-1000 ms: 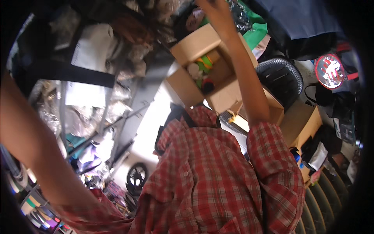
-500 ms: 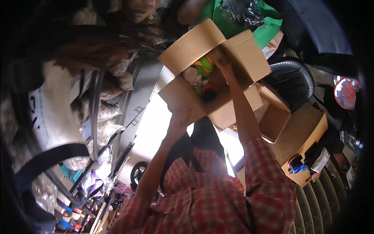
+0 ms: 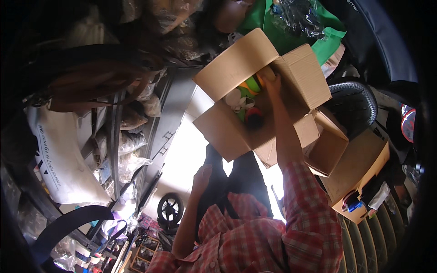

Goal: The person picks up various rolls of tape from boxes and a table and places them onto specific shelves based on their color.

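Observation:
A cardboard box stands in front of me with its flaps folded out. My right hand reaches inside, at the box's far side, its fingers closed around a tan, blunt-ended piece whose kind I cannot make out. Beside that hand lie a green and orange rounded item, some whitish round pieces and a dark cylinder with a red rim. My left hand hangs near my left thigh, apart from the box; its fingers are blurred in the bright light.
A second, smaller cardboard box sits right of the first, with a larger carton beyond it. Behind them stand a black tyre and a green bag. Shelves with plastic-wrapped goods line the left.
My left hand has let go of the box's near-left flap and dropped toward my thigh. My right hand stays in the box, now around a tan piece. The whole view has shifted slightly.

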`<state>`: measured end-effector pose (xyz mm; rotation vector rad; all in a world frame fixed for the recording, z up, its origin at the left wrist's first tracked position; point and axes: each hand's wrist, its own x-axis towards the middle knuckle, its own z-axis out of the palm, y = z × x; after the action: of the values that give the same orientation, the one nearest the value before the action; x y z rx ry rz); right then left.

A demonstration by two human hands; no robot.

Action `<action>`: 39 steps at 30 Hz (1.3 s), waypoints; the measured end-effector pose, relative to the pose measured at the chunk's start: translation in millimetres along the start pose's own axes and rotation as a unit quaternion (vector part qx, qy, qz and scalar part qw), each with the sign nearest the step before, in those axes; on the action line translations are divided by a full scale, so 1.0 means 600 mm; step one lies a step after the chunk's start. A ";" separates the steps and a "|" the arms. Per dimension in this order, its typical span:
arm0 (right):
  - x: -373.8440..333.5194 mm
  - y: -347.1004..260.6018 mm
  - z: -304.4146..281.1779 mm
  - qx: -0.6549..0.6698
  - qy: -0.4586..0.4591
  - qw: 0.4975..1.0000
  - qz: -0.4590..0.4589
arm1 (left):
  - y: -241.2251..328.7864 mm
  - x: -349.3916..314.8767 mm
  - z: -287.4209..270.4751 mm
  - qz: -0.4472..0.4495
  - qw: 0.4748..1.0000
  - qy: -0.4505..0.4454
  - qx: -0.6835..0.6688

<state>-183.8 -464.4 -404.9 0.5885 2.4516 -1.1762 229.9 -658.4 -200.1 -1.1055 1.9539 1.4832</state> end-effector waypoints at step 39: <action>-0.942 -0.352 -0.331 -0.227 -0.239 0.804 -0.495 | 0.196 -0.319 -0.330 0.504 0.863 -0.027 -0.002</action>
<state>161.2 -546.1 122.1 -1.1290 2.3902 -0.7734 268.2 -769.8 74.8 0.0808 2.6313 1.9241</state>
